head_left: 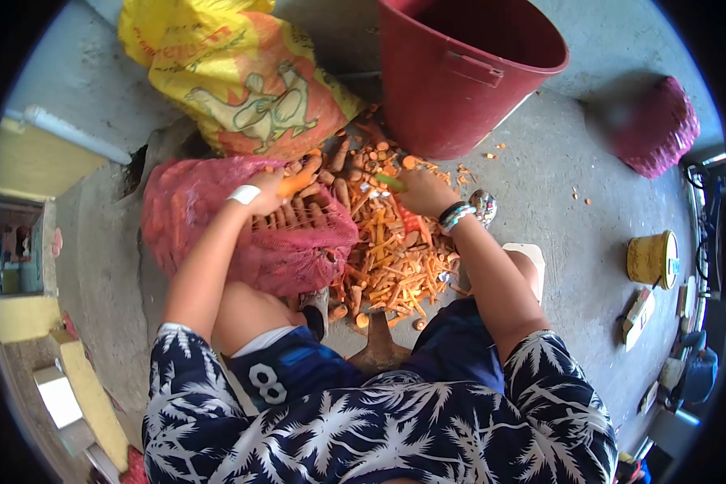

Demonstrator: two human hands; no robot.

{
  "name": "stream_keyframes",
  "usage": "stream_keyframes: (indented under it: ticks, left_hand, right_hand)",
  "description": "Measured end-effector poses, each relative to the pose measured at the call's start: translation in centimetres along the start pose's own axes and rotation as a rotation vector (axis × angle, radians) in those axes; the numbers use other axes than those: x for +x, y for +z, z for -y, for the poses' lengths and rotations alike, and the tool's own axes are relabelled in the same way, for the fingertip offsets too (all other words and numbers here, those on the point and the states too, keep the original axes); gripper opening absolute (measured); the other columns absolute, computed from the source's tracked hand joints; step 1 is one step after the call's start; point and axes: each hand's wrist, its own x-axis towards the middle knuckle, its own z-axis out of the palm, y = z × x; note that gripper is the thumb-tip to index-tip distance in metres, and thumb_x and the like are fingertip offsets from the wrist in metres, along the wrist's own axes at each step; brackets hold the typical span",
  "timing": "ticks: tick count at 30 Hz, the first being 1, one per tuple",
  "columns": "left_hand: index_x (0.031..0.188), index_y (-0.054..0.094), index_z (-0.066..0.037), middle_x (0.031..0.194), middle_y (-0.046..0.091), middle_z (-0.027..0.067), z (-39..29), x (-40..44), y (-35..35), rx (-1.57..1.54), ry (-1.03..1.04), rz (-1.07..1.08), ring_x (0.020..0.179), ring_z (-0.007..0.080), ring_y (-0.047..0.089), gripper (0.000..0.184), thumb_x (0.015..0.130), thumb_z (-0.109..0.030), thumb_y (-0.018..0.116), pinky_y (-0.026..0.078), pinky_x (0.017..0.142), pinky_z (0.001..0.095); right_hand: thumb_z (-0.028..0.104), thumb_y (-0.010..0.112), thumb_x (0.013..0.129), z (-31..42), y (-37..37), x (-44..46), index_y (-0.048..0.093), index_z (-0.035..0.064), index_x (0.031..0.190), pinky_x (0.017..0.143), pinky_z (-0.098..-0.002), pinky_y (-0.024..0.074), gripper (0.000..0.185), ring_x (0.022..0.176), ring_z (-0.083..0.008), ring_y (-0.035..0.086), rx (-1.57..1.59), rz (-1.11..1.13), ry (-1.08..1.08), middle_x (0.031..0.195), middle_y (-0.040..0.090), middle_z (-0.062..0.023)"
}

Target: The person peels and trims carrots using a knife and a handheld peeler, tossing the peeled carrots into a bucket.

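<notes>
My left hand (268, 192), with a white band around its wrist, is closed on an orange carrot (300, 179) over the mouth of a red mesh sack (210, 218). Several unpeeled carrots (302, 214) show in the sack's opening. In my right hand (424, 194) is a knife with a green handle (390, 182); its dark blade points left toward the carrot, apart from it as far as I can see. Beneath my hands, a heap of carrot pieces and peelings (399, 270) covers the floor between my feet.
A big red bin (460, 97) stands behind the heap, beside a yellow printed sack (250, 89). To the right are a purple mesh sack (661, 129), a yellow bucket (652, 260) and a white container (639, 319) on the concrete floor (573, 210). My knees flank the heap.
</notes>
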Motion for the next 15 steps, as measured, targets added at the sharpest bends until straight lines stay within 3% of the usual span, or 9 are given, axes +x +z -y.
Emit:
stream_keyframes:
  ticks: [1, 3, 4, 6, 8, 10, 13, 14, 15]
  left_hand:
    - [0.130, 0.035, 0.001, 0.117, 0.054, 0.0193, -0.2, -2.3, -0.6, -0.005, -0.017, -0.006, 0.108, 0.0272, 0.053, 0.069, 0.074, -0.021, 0.069, 0.043, 0.089, 0.0326]
    - [0.117, 0.046, 0.001, 0.107, 0.059, 0.0109, -1.2, -7.0, -0.7, -0.972, 0.312, -0.310, 0.097, 0.0198, 0.057, 0.055, 0.070, -0.013, 0.071, 0.043, 0.086, 0.0310]
    - [0.109, 0.051, -0.001, 0.097, 0.060, 0.0051, -2.6, -8.9, -0.8, -1.072, 0.307, -0.414, 0.089, 0.0125, 0.056, 0.046, 0.069, -0.009, 0.070, 0.045, 0.080, 0.0287]
    - [0.099, 0.052, -0.001, 0.089, 0.060, 0.0031, -4.5, -11.1, -0.2, -0.944, 0.254, -0.482, 0.080, 0.0127, 0.057, 0.034, 0.069, -0.005, 0.068, 0.046, 0.075, 0.0278]
    - [0.092, 0.055, -0.002, 0.079, 0.059, 0.0025, -7.1, -12.3, 0.6, -0.868, 0.263, -0.692, 0.072, 0.0109, 0.057, 0.027, 0.069, -0.005, 0.068, 0.047, 0.070, 0.0271]
    - [0.090, 0.056, 0.000, 0.074, 0.060, 0.0067, -8.7, -12.2, 1.1, -0.741, 0.339, -0.928, 0.067, 0.0163, 0.059, 0.024, 0.069, -0.006, 0.066, 0.047, 0.064, 0.0304]
    - [0.091, 0.058, 0.001, 0.076, 0.062, 0.0112, -9.3, -11.0, 1.8, -0.575, 0.349, -1.004, 0.069, 0.0234, 0.062, 0.026, 0.067, -0.006, 0.067, 0.048, 0.064, 0.0323]
    - [0.091, 0.059, -0.001, 0.076, 0.061, 0.0140, -9.6, -10.8, 2.0, -0.592, 0.328, -1.013, 0.070, 0.0295, 0.060, 0.026, 0.066, -0.007, 0.066, 0.048, 0.065, 0.0356]
    - [0.090, 0.061, -0.003, 0.076, 0.061, 0.0168, -10.0, -10.6, 2.1, -0.610, 0.306, -1.021, 0.071, 0.0355, 0.059, 0.026, 0.064, -0.007, 0.065, 0.048, 0.066, 0.0388]
  right_hand:
    - [0.026, 0.052, 0.080, 0.0, -0.5, -0.6, 0.058, 0.0024, 0.095, 0.074, -0.0419, 0.0492, 0.029, 0.084, -0.0315, 0.062, -0.003, -0.049, -0.008, 0.088, 0.063, -0.0186]
    - [0.026, 0.054, 0.081, 0.2, -1.5, -1.6, 0.058, 0.0019, 0.095, 0.072, -0.0405, 0.0496, 0.028, 0.080, -0.0289, 0.062, -0.010, -0.104, -0.029, 0.086, 0.063, -0.0165]
    - [0.024, 0.056, 0.081, 0.3, -1.7, -2.3, 0.058, 0.0014, 0.095, 0.069, -0.0378, 0.0490, 0.027, 0.075, -0.0245, 0.061, 0.299, -0.057, -0.030, 0.082, 0.063, -0.0133]
    - [0.019, 0.061, 0.081, 2.2, -2.1, -4.4, 0.058, 0.0009, 0.094, 0.062, -0.0312, 0.0454, 0.022, 0.066, -0.0136, 0.055, 0.886, 0.079, 0.044, 0.073, 0.059, -0.0052]
    - [0.017, 0.059, 0.083, 4.8, -2.7, -7.0, 0.056, 0.0024, 0.095, 0.062, -0.0331, 0.0445, 0.019, 0.066, -0.0150, 0.055, 0.789, 0.085, -0.093, 0.074, 0.060, -0.0054]
    - [0.012, 0.056, 0.085, 7.4, -3.1, -9.5, 0.058, 0.0024, 0.104, 0.060, -0.0269, 0.0434, 0.022, 0.070, -0.0096, 0.053, 0.643, 0.002, -0.254, 0.080, 0.060, -0.0032]
    - [0.009, 0.056, 0.082, 8.0, -0.5, -10.3, 0.054, -0.0007, 0.097, 0.060, -0.0364, 0.0427, 0.018, 0.065, -0.0285, 0.055, 0.455, -0.206, -0.281, 0.071, 0.056, -0.0170]
    - [0.008, 0.056, 0.081, 8.0, 0.0, -10.3, 0.054, -0.0007, 0.095, 0.060, -0.0384, 0.0432, 0.017, 0.065, -0.0342, 0.056, 0.425, -0.255, -0.252, 0.069, 0.056, -0.0201]
    - [0.008, 0.056, 0.081, 8.1, 0.2, -10.3, 0.054, -0.0007, 0.095, 0.060, -0.0384, 0.0432, 0.017, 0.065, -0.0342, 0.056, 0.426, -0.250, -0.250, 0.069, 0.056, -0.0201]
